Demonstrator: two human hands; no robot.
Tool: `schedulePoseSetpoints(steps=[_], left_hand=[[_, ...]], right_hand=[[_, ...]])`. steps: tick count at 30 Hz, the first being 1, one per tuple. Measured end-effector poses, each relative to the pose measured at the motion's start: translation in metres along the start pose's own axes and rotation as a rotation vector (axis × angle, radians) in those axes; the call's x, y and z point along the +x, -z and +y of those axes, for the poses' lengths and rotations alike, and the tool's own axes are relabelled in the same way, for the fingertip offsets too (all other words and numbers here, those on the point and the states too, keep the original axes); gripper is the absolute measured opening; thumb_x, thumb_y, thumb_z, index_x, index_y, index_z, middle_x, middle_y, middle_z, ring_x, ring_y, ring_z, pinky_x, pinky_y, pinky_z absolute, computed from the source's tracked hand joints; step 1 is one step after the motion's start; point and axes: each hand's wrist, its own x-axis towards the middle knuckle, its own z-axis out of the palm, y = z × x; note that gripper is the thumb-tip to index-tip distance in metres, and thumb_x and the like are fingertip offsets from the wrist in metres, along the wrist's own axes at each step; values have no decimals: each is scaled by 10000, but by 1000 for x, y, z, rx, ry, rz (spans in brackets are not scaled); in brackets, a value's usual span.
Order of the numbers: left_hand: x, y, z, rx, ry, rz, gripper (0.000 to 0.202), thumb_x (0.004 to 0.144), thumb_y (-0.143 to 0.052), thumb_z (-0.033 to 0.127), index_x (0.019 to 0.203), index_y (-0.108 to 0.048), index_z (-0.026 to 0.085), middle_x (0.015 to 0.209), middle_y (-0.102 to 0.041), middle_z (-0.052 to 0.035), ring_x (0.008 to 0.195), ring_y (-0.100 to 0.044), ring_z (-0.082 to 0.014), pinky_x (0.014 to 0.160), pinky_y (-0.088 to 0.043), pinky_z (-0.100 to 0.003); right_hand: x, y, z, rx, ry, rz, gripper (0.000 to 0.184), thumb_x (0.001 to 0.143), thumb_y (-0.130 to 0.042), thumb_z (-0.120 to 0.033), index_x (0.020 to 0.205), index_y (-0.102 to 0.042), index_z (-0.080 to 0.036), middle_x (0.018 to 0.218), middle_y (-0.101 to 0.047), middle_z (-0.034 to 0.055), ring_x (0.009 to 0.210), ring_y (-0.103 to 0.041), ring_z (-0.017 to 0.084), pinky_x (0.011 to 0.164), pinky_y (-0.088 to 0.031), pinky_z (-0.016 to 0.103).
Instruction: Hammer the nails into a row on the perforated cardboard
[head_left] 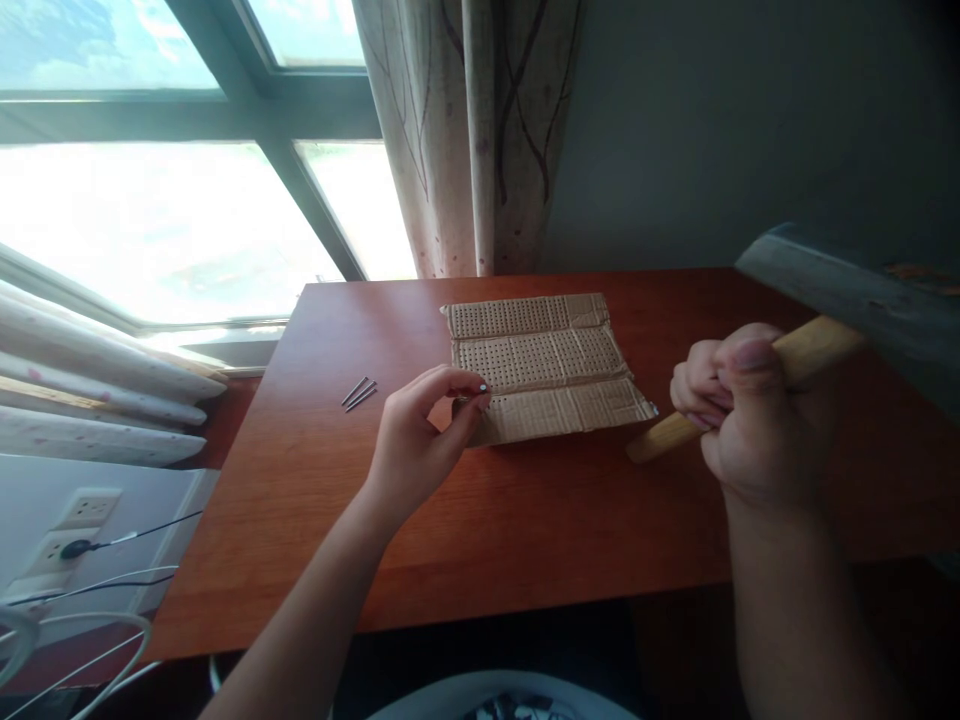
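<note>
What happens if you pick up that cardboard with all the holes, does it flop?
It would probably bend: the cardboard shows two fold lines across it and rows of punched holes, which likely weaken it. It looks thin and flat, so it is likely light and would slide on the smooth table if pushed. Its ragged edges suggest it tears easily.

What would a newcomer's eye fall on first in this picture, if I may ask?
The hammer looms large at the right, its wooden handle clenched in the right hand. At the centre, the left hand pinches a nail at the near left corner of a hole-riddled cardboard sheet on the red-brown table.
</note>
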Motion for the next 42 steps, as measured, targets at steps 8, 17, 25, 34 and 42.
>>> schedulePoseSetpoints(steps=[8, 17, 25, 34, 42], left_hand=[[1, -3, -4, 76, -15, -2, 33, 885, -661, 207, 875, -684, 185, 826, -709, -16, 770, -635, -134, 741, -513, -251], [1, -3, -6, 87, -11, -3, 42, 879, -664, 222, 876, -688, 188, 815, -714, -17, 750, -642, -140, 731, -518, -256], [1, -3, -3, 85, -12, -4, 34, 876, -660, 202, 870, -688, 183, 815, -718, -20, 754, -647, -141, 738, -519, -256], [1, -3, -4, 80, -28, 0, 23, 877, -661, 178, 868, -682, 179, 811, -716, -11, 745, -642, -126, 735, -513, -238], [-1, -7, -5, 117, -62, 26, 51, 858, -660, 138, 869, -685, 181, 823, -723, -5, 743, -646, -130, 729, -512, -246]], right_hand=[[0, 1, 1, 4, -5, 6, 457, 890, -721, -412, 588, -431, -230, 473, -342, -85, 364, -281, 72, 355, -160, 236], [0, 0, 1, 15, -2, 19, 474, 869, -747, -427, 586, -426, -222, 476, -344, -85, 364, -285, 59, 361, -161, 236], [0, 0, 1, -1, 7, 11, 449, 905, -705, -394, 592, -429, -227, 476, -348, -81, 364, -279, 68, 354, -153, 241], [1, 1, 2, 1, 28, -4, 428, 919, -688, -356, 600, -431, -231, 481, -337, -77, 368, -279, 74, 361, -147, 255], [-2, 1, 1, -39, -8, -5, 448, 930, -665, -409, 611, -404, -235, 491, -316, -69, 383, -273, 80, 383, -153, 258]])
